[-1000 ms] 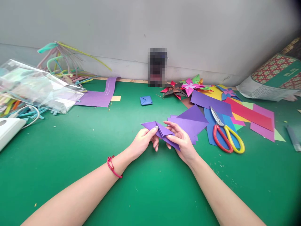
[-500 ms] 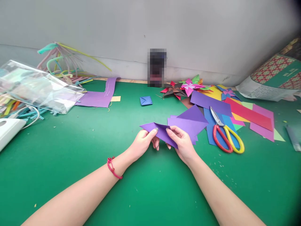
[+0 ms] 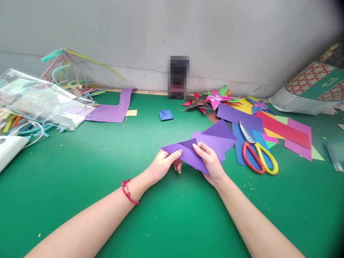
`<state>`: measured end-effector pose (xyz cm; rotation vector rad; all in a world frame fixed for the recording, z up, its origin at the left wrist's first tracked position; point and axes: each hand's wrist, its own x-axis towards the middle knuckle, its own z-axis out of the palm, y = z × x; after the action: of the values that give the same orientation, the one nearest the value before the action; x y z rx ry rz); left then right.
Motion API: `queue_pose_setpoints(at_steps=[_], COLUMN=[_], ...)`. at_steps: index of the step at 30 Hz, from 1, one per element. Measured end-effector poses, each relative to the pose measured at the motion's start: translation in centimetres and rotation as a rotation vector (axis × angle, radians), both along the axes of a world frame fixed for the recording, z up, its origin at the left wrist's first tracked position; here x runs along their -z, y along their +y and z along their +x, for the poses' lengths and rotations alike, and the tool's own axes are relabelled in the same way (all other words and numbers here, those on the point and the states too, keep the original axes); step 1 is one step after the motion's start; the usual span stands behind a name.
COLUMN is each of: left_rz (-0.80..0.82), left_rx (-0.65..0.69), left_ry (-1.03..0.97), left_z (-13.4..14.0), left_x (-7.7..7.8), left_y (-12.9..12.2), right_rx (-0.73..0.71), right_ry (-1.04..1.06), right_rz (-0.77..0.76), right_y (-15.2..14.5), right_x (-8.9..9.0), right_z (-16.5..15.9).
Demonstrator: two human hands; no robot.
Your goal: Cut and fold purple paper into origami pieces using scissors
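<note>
A folded sheet of purple paper (image 3: 188,154), triangular in outline, is held up between both hands above the green table. My left hand (image 3: 165,163) pinches its left part, thumb on top and fingers beneath. At the right part, my right hand (image 3: 211,161) grips the sheet with its thumb near the upper edge. Just behind the right hand lies a stack of purple sheets (image 3: 215,142). Scissors (image 3: 252,148) with one red and one yellow handle rest on blue paper to the right. A small folded blue paper piece (image 3: 166,115) lies farther back.
Folded paper flowers (image 3: 212,100) and coloured sheets (image 3: 286,129) spread over the back right of the green table (image 3: 161,222). At left are a clear plastic bag (image 3: 51,102), pipe cleaners (image 3: 70,80), cut purple paper (image 3: 107,113) and a white device (image 3: 12,150). A grey wall (image 3: 120,32) stands behind.
The purple paper's raised upper part now lies flatter, giving a clearer triangle. Its right corner has come slightly lower and farther right. Both hands keep hold, nearly in place.
</note>
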<state>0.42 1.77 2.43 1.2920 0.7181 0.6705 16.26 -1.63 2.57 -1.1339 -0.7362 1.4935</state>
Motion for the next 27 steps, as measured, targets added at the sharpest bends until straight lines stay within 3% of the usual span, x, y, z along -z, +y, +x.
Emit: queue_pose_setpoints(at_steps=[7, 11, 18, 22, 27], left_rz=[0.034, -0.015, -0.126, -0.154, 0.018], left_rx=[0.106, 0.151, 0.115, 0.096, 0.114], left_ry=[0.021, -0.079, -0.222, -0.141, 0.086], left_z=[-0.1, -0.4, -0.6, -0.5, -0.5], left_x=[0.0, 0.0, -0.2, -0.1, -0.2], left_y=[-0.1, 0.1, 0.5, 0.6, 0.5], right_rx=[-0.009, -0.050, -0.073, -0.105, -0.212], right_ry=[0.106, 0.165, 0.238, 0.145, -0.010], right_rz=[0.032, 0.024, 0.065, 0.057, 0.046], right_y=[0.1, 0.1, 0.1, 0.1, -0.1], right_x=[0.0, 0.2, 0.6, 0.2, -0.5], right_z=[0.6, 0.7, 0.9, 1.0, 0.9])
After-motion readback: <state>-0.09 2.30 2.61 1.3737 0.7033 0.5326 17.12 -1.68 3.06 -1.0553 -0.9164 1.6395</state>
